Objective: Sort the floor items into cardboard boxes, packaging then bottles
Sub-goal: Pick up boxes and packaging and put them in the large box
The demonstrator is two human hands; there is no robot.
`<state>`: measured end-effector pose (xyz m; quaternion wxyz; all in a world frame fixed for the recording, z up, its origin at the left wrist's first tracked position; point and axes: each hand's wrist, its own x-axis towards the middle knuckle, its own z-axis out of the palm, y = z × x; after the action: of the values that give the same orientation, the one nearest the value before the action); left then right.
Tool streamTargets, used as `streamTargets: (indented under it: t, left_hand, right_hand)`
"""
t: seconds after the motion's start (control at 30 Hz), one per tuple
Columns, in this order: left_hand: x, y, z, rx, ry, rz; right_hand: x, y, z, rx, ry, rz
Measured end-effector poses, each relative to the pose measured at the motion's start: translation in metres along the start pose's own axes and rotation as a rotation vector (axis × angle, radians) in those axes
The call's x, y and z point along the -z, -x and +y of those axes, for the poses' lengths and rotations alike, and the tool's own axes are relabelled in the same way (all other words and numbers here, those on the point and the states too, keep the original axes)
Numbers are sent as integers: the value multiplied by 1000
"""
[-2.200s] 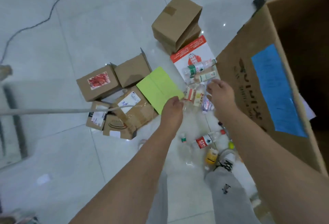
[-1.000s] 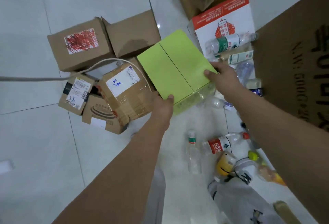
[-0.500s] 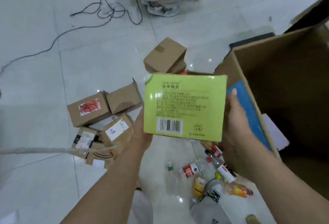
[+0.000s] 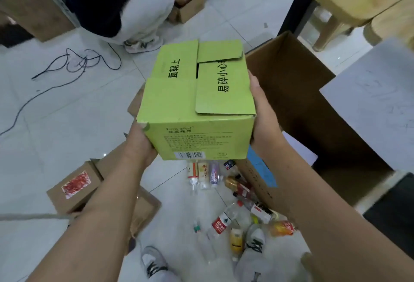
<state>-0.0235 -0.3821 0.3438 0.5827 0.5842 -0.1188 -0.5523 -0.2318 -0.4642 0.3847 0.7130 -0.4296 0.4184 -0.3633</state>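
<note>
Left hand (image 4: 140,145) is cupped round the lower left corner of the green box (image 4: 197,100), thumb on the front face, fingers hidden underneath. Right hand (image 4: 261,111) lies flat along the right side, fingers straight, pressing in. The box is up in the air between them, flaps folded shut, right beside the open big cardboard box (image 4: 300,93). Down on the floor, bottles (image 4: 226,212) lie scattered below the hands, and a small brown box (image 4: 71,190) with a red sticker sits to the left. Another person (image 4: 125,4) crouches beyond.
</note>
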Motion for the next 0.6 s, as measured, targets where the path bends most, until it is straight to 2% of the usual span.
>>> streamTargets:
  t: [0.17,0.27,0.33,0.4,0.5,0.6]
  left_hand:
    - [-118,-10,25,-28,-156,-228]
    - [-174,-24,30,-38,-345,-340]
    - [-207,-41,35,-39,-512,-437]
    - [-234,-64,32,-71,-689,-504]
    - [-266,-87,14,-238,-983,-441]
    - [-278,-98,-12,-313,-1125,-342]
  right_hand:
    - [86,8,-32,-99,-179,123]
    - [141,12,-39,-207,-221,101]
    - [170,12,-33,-202,-242,131]
    - [189,11,-25,-145,-277,232]
    - [206,5,-8,-55,-293,294]
    - [210,-3,12,-78,-297,355]
